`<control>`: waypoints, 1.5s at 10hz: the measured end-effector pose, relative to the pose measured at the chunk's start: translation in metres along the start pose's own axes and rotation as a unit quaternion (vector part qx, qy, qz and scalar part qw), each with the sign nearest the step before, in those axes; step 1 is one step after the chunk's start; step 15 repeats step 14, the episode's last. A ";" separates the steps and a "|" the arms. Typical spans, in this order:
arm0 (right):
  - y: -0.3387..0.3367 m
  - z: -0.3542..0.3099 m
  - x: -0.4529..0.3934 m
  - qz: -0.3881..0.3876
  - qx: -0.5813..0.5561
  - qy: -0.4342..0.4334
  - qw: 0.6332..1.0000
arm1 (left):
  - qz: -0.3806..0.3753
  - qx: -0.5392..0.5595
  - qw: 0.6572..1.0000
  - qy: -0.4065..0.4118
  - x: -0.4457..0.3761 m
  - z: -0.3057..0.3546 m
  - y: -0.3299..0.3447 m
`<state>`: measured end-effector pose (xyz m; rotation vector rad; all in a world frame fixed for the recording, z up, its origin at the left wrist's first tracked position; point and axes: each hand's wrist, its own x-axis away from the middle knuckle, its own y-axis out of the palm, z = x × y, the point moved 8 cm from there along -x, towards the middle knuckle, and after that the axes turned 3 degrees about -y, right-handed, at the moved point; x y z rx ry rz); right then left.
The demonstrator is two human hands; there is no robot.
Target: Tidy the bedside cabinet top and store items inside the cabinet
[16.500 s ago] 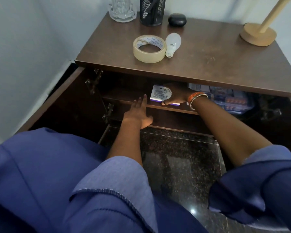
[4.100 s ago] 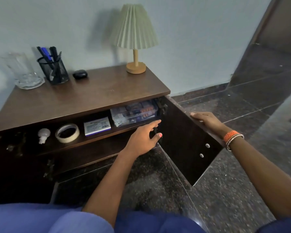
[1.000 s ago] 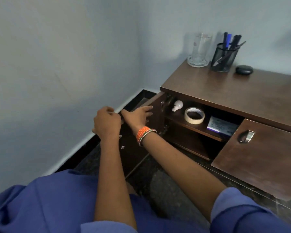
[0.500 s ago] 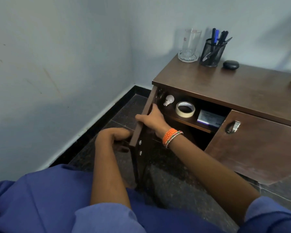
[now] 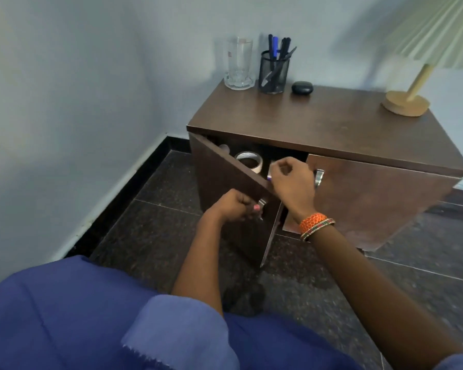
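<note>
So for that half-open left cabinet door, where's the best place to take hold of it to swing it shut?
Probably the metal handle near the free edge of the left door, approached from the front. It sits farthest from the hinge, so it likely gives the easiest swing. The left hand is curled there; the right hand is at the door's top edge.

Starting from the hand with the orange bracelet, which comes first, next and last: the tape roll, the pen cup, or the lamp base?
From the right hand:
1. Tape roll, just left of it, inside the cabinet behind the half-open door.
2. Pen cup, at the back of the cabinet top, beside the glass.
3. Lamp base, far right on the top.
</note>
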<state>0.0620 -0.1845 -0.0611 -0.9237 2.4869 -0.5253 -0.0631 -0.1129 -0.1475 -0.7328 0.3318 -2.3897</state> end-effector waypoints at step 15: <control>-0.059 0.101 -0.018 0.182 0.039 0.061 0.981 | 0.395 -0.028 0.917 0.037 -0.041 0.087 0.014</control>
